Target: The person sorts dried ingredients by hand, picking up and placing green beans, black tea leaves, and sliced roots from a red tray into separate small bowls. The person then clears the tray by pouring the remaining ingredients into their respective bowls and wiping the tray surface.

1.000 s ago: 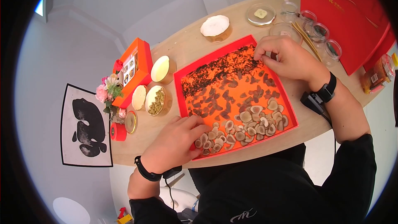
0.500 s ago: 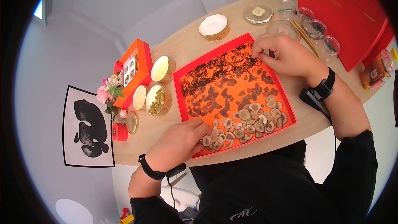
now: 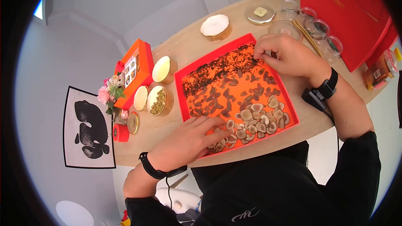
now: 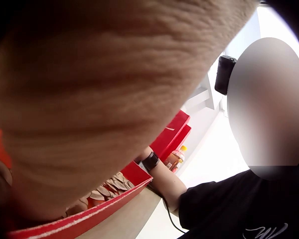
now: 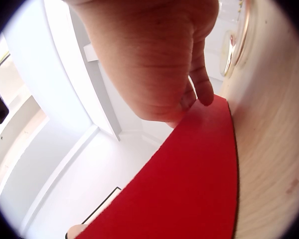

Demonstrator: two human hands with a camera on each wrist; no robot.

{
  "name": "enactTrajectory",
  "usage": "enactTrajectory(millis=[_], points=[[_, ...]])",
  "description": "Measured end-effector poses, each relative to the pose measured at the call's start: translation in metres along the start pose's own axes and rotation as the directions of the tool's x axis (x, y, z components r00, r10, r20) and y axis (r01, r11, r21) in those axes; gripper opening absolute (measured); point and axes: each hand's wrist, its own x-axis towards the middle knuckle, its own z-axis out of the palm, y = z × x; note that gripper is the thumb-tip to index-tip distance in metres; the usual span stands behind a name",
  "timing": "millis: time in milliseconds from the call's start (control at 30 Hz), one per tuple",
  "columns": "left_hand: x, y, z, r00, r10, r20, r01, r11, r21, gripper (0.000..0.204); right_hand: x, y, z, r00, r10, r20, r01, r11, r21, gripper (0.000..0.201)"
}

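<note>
A shallow red box [image 3: 296,113] with an orange floor lies on the table before me. Round tan dried slices [image 3: 251,117] with pale centres cover its near side. Dark brown flakes [image 3: 215,100] are scattered across the middle, and black wiry shreds [image 3: 217,69] form a band at the far side. My left hand [image 3: 184,138] reaches over the near-left corner, its fingers stretched out onto the round slices and covering some. At the far-right wall my right hand [image 3: 287,54] pinches the box's rim; the right wrist view shows a fingertip against the red outer wall [image 5: 189,164].
Left of the box stand bowls, one with green pellets [image 3: 157,104], an orange gift box [image 3: 140,67] and flowers [image 3: 109,88]. A white-topped bowl [image 3: 215,26] sits behind. Clear jars [image 3: 321,29], gold tongs [image 3: 307,37] and a red bag [image 3: 343,12] stand back right.
My left hand has moved right and inward from the box's left edge, its fingers straightening over the round slices. The right hand stays at the rim.
</note>
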Motion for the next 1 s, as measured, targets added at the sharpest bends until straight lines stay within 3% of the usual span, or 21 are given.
enactTrajectory(millis=[100, 167, 200, 300, 367, 467, 600, 700, 800, 867, 1000], points=[[-0.006, -0.002, -0.001, 0.998, -0.055, 0.026, 0.056, 0.998, -0.02, 0.069, 0.0, -0.002, 0.0, 1.0, 0.001, -0.007, -0.001, 1.0, 0.021, 0.012], [-0.011, -0.007, -0.001, 0.986, -0.064, 0.153, 0.062, 0.998, 0.021, 0.071, 0.0, -0.003, -0.001, 1.0, 0.016, 0.0, -0.016, 1.0, 0.021, 0.012], [-0.011, -0.007, -0.001, 0.986, -0.064, 0.154, 0.062, 0.998, 0.021, 0.071, 0.0, -0.004, -0.001, 1.0, 0.015, 0.0, -0.015, 1.0, 0.019, 0.012], [-0.004, 0.002, -0.006, 0.989, -0.129, 0.072, 0.13, 0.991, -0.019, 0.077, 0.0, -0.004, -0.001, 1.0, 0.009, 0.0, -0.009, 1.0, 0.015, 0.012], [0.004, 0.007, -0.009, 0.998, 0.015, -0.058, -0.011, 0.997, 0.072, 0.083, 0.001, -0.004, -0.001, 1.0, 0.004, 0.002, -0.004, 1.0, 0.008, 0.012], [0.008, 0.003, -0.003, 0.994, 0.102, -0.031, -0.097, 0.988, 0.117, 0.084, 0.001, -0.003, -0.001, 1.0, 0.003, 0.005, -0.003, 1.0, 0.008, 0.012], [0.001, -0.006, 0.001, 0.993, 0.12, -0.002, -0.119, 0.99, 0.069, 0.08, 0.0, -0.003, -0.001, 1.0, -0.005, -0.003, 0.005, 1.0, 0.011, 0.011], [-0.003, -0.008, -0.002, 0.995, 0.025, 0.091, -0.025, 1.0, -0.004, 0.076, -0.001, 0.001, 0.001, 1.0, -0.023, -0.01, 0.023, 1.0, 0.0, 0.011], [-0.003, -0.007, -0.005, 0.998, -0.004, 0.066, 0.006, 1.0, -0.025, 0.074, -0.002, 0.0, 0.001, 1.0, -0.008, -0.006, 0.008, 1.0, -0.008, 0.012], [-0.003, -0.008, -0.005, 0.999, 0.02, -0.033, -0.02, 1.0, 0.008, 0.071, -0.001, -0.001, 0.001, 1.0, 0.013, 0.001, -0.013, 1.0, -0.002, 0.012], [-0.006, -0.006, -0.004, 0.999, -0.038, 0.012, 0.038, 0.998, -0.041, 0.063, 0.0, 0.0, 0.0, 1.0, -0.009, 0.0, 0.009, 1.0, 0.001, 0.012]])
